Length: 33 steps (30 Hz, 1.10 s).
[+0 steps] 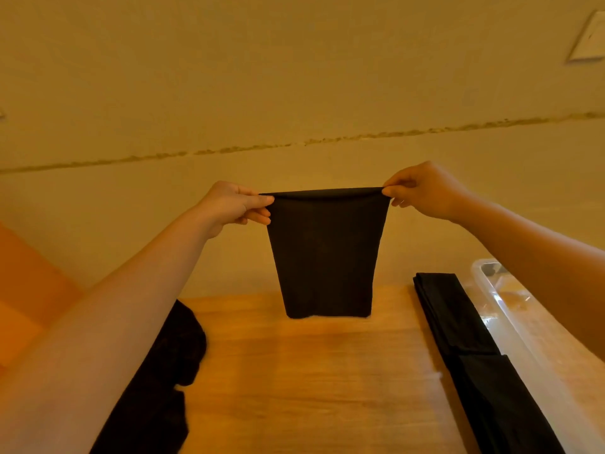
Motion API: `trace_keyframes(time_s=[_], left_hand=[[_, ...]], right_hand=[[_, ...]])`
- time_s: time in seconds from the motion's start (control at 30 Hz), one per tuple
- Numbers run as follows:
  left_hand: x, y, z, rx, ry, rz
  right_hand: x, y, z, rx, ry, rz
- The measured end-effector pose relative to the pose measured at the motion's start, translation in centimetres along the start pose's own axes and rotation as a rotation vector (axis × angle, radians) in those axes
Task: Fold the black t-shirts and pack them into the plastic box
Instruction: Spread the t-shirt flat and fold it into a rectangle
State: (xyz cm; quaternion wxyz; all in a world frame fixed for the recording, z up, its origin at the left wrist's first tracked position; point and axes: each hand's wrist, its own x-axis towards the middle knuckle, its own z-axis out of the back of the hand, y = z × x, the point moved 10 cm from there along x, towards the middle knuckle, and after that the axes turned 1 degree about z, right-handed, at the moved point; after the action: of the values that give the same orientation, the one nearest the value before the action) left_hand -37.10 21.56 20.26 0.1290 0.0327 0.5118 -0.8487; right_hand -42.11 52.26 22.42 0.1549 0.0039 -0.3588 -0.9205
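holding a folded black t-shirt point(324, 253) up at the centre of the frame, both arms reach forward from the lower corners, forearms bare and rising toward the middle. left hand point(229, 206), centre left, pinches the shirt's upper left corner between thumb and curled fingers point(260, 217), knuckles turned outward. right hand point(422, 190), centre right and slightly higher, pinches the upper right corner the same way, thumb on top. the top edge runs taut and nearly level between the two grips. the cloth hangs as a narrow panel, tapering downward, its lower edge above the far part of the table point(311, 371); whether it touches the wood cannot be told.

lower left: a loose heap of black shirts point(170, 371) on the table, partly hidden behind the left forearm. lower right: a long folded black shirt point(465, 348) lies flat along the table's right side, just beside the clear plastic box point(510, 316), which stands at the right edge of the frame, partly hidden behind the right forearm. the box's contents cannot be made out. upper half of the frame: a plain wall point(294, 77) with a rough horizontal seam.
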Motion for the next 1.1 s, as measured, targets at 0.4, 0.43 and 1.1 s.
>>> trace_keyframes(time_s=[0.4,0.43,1.1], left_hand=[[-5.2,8.2,-3.4,-0.084,-0.13,-0.083],[-6.0,10.7,-4.5,-0.074,-0.133,-0.05],[-22.1,30.6,-17.0,0.693,-0.223,-0.391]], right_hand=[[-6.7,-4.2,-6.8,0.029,-0.108,0.214],[-8.4,-5.0,-8.7,0.002,-0.097,0.264],[-28.8,-15.6,-26.9,-0.321,0.131,0.367]])
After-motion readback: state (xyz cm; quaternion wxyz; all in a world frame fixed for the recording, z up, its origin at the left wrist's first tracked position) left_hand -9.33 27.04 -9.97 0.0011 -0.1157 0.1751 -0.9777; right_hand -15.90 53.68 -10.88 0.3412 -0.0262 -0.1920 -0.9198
